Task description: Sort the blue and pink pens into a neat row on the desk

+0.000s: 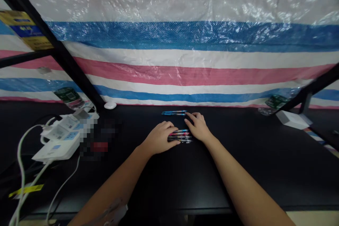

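Fig. Red/white/blue striped tarp (169,60) hangs behind black tbl (254,173); its lower edge meets tbl's far edge at 12 o'clock (clock centred on hands). Black frame bars (60,53) cross tarp's corners at approx 10 and 2. Power strips (62,137) w/ white cables (22,169) sit at 9, near tbl's L side; a pixelated patch (92,137) lies btwn them and hands, contents can't be told. White box (292,119) sits at 2–3, near far edge; a long run of black top spans hands to box. Pen bundle (180,136) lies flat btwn hands. L hand (159,137) is palm-down over bundle's L end, fingers curved across it; grip vs. rest can't be told. R hand (198,126) is open, fingers spread, just beside bundle, apart from L hand. Two blue pens (174,112) lie at 12, near far edge, just past R index fingertip (186,113). White puck (110,105) sits at 11, at far edge.
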`<action>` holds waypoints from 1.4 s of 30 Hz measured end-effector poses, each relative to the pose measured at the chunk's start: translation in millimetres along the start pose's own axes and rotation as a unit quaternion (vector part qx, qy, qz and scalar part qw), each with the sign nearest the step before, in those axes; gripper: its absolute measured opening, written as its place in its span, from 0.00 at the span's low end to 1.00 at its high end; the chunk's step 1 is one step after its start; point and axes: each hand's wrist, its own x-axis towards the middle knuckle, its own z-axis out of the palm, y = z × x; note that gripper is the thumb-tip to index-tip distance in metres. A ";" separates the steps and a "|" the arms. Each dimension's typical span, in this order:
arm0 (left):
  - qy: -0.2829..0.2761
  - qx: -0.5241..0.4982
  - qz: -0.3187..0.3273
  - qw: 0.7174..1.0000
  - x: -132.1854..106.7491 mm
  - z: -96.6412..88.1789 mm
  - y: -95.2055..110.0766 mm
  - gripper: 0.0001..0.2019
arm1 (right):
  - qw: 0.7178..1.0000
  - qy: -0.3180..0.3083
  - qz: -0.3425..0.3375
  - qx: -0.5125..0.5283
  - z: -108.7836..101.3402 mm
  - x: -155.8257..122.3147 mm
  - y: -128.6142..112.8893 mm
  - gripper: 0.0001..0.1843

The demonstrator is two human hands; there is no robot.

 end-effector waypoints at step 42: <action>0.226 -0.541 -0.200 0.785 15.1 1.8 -8.0 0.17 | 0.806 0.004 0.183 0.563 -25.6 -8.9 -39.4 0.17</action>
